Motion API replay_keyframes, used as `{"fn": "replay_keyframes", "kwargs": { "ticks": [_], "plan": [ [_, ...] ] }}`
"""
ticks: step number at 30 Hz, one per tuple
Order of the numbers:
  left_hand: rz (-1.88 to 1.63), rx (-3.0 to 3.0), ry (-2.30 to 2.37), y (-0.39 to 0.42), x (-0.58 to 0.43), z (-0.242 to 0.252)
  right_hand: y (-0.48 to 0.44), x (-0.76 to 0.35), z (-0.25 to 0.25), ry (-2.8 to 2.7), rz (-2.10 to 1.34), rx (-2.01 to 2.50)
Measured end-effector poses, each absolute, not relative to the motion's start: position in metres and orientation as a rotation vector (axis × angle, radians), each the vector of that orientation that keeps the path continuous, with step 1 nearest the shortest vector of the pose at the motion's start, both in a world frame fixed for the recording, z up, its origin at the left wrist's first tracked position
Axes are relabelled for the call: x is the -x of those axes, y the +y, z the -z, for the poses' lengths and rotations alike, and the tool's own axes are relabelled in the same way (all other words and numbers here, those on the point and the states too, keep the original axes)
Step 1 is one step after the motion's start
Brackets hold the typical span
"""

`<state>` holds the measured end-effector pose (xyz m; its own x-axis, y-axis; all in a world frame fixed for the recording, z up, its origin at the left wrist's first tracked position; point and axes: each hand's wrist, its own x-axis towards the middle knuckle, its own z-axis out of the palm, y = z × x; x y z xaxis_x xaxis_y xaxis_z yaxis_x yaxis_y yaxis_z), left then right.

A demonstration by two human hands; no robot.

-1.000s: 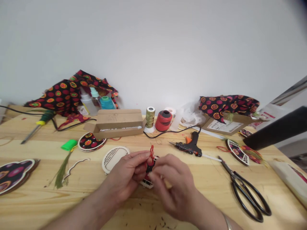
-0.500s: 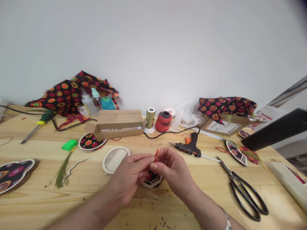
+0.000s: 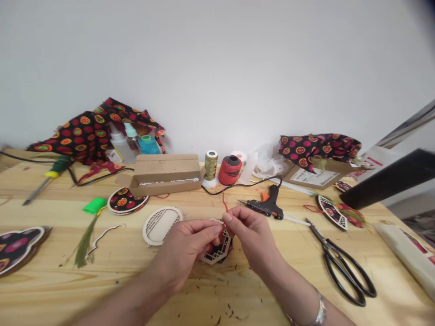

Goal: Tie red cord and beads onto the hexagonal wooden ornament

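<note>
Close together near the middle of the table are both my hands, fingertips pinched. My right hand [image 3: 250, 233] grips a red cord [image 3: 224, 201], whose free end stands up above the fingers. Thumb and forefinger of my left hand [image 3: 192, 242] are closed at the top edge of a small ornament [image 3: 217, 253] with a pale lattice frame over dark patterned fabric. My fingers partly cover that ornament, so whether the left pinch is on the cord or the frame's edge is hard to make out. A round pale wooden frame [image 3: 162, 225] lies beside my left hand.
Right of my hands lie a black glue gun [image 3: 267, 203] and black-handled scissors [image 3: 346, 267]. Behind stand an open cardboard box [image 3: 166, 174], a gold thread spool [image 3: 211, 166] and a red spool [image 3: 230, 171]. A green tassel [image 3: 84, 242] and screwdriver [image 3: 47, 181] lie left.
The red cord's end now reaches higher above my right fingers. My hands have shifted slightly apart, and more of the lattice ornament shows between them.
</note>
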<state>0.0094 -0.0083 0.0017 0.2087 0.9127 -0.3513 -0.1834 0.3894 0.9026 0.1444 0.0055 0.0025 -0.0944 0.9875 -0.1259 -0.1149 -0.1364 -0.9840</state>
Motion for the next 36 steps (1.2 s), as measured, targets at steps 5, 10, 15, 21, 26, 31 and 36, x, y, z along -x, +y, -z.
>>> {"fn": "replay_keyframes", "kwargs": {
  "ticks": [5, 10, 15, 21, 26, 31, 36],
  "plan": [
    [-0.896, -0.885, 1.047, -0.0088, -0.0096, -0.0035, 0.0073, -0.1455, -0.0021, -1.146, -1.417, 1.191],
    [-0.887, -0.922, 1.052, -0.0080, -0.0089, -0.0013, 0.0083, -0.1463, -0.0012, -1.175, -1.416, 1.221],
    [-0.915, -0.706, 1.025, -0.0049, -0.0067, 0.0036, 0.0080, -0.1462, -0.0012, -1.188, -1.556, 1.087],
    [-0.959, -0.551, 1.005, -0.0020, -0.0065, 0.0050, 0.0079, -0.1424, 0.0000, -1.034, -1.707, 0.965],
    [-0.961, -0.566, 1.013, -0.0026, -0.0074, 0.0039, 0.0094, -0.1432, 0.0014, -1.024, -1.751, 0.942],
    [-0.963, -0.611, 1.006, -0.0034, -0.0080, 0.0032, 0.0104, -0.1453, 0.0021, -1.050, -1.769, 0.920],
    [-0.970, -0.640, 1.006, -0.0050, -0.0071, 0.0026, 0.0094, -0.1455, 0.0019, -1.040, -1.788, 0.903]
  ]
}}
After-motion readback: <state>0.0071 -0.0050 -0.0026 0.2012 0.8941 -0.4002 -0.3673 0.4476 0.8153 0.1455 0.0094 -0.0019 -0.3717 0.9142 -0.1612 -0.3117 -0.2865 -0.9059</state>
